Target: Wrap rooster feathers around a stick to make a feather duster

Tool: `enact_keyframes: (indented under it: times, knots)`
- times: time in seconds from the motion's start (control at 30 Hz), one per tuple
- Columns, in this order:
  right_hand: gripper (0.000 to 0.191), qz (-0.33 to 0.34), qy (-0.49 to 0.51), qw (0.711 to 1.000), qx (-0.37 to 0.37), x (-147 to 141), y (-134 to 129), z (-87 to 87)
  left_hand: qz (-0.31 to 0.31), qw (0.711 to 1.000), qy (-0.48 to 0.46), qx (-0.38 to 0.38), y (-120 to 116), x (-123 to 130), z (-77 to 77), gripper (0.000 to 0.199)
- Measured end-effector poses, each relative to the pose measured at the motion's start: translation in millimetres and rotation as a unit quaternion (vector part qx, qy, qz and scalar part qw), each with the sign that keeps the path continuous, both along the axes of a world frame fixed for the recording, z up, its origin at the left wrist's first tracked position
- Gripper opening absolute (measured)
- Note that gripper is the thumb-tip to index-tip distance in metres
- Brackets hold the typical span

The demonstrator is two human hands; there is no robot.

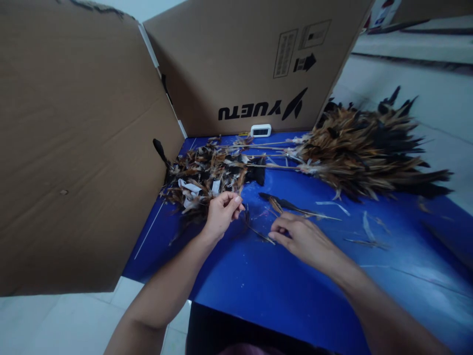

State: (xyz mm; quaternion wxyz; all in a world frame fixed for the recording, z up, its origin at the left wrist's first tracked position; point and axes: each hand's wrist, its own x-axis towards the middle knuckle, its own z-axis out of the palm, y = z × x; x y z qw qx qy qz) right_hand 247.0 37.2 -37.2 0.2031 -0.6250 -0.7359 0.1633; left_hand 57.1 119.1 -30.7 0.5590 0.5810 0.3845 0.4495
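Brown feather tips (242,178) stand just past the left hand (220,214), whose thumb and fingers are drawn together as if in a pinch at the near edge of the loose pile (207,165); whether anything fine is caught there, I cannot tell; the right hand (301,237) is curled, its thumb and bent fingers close to one end of a thin dark feather (266,238) lying between the two hands, and whether it grips that end or is only beside it cannot be told either; the step in hand looks like picking over single feathers by touch; the next move, by my judgement, calls for a light fingertip pinch on a bare shaft, so that the vane is not crushed; just beyond the right hand a larger dark feather (283,202) lies on the blue tabletop (236,281), a clear strip (334,205) further right; white slips (190,186) show among the loose pile; past these, feather bundles (351,145) lie at the far right, their pale stems (273,144) pointing left towards the pile; a small white device (260,130) stands against the rear cardboard panel (251,59).
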Motion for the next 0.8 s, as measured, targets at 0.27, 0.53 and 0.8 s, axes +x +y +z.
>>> enact_keyframes:
  times: [0.27, 0.53, 0.8]
  knots:
    - [0.017, 0.046, -0.006, 0.997, -0.062, -14, -4, 6.2, -0.01, 1.0, 0.013, -0.002, -2, 1, 2.4, 0.028]
    - [0.013, -0.022, 0.189, 0.976, -0.109, -1, 0, 8.2, -0.006, 1.0, 0.011, -0.01, -2, 1, 1.6, 0.027]
    - [0.033, -0.13, 0.448, 0.874, -0.136, -5, 2, 14.4, -0.057, 0.998, 0.008, -0.031, -10, 6, 0.7, 0.031]
